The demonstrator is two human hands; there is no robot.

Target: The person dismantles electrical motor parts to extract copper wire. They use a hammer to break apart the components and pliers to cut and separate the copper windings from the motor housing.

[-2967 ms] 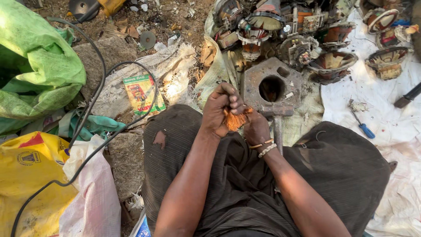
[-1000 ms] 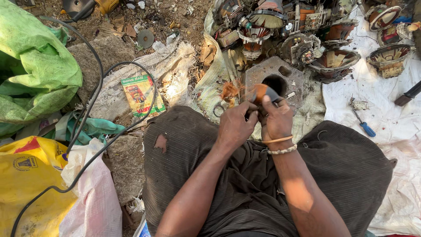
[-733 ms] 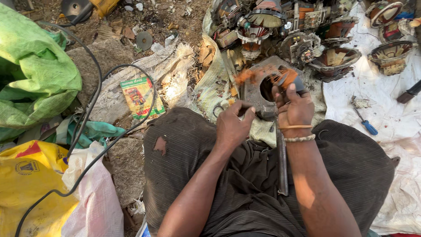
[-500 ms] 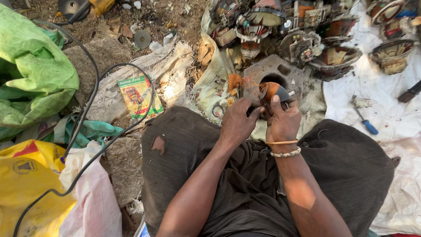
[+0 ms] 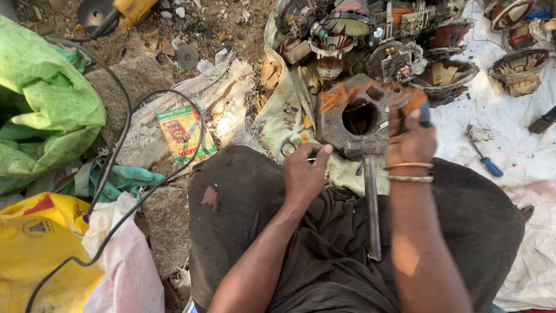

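My right hand, with two bangles at the wrist, is raised over a grey metal block with a round hole. It grips a bundle of copper wire that blurs in an orange streak across the block, and a dark stub sticks up from the fist. My left hand rests on my lap by the block's near edge, pinching a thin metal wire between thumb and finger. A long steel rod lies on my dark trousers between my forearms.
A pile of stripped motor and speaker parts lies behind the block. A blue screwdriver sits on the white sheet at right. To the left are a green sack, a yellow bag, a black cable, a printed packet and a grinder.
My right hand has swung up and to the right, dragging the copper wire across the block. My left hand has dropped back from the block toward my lap.
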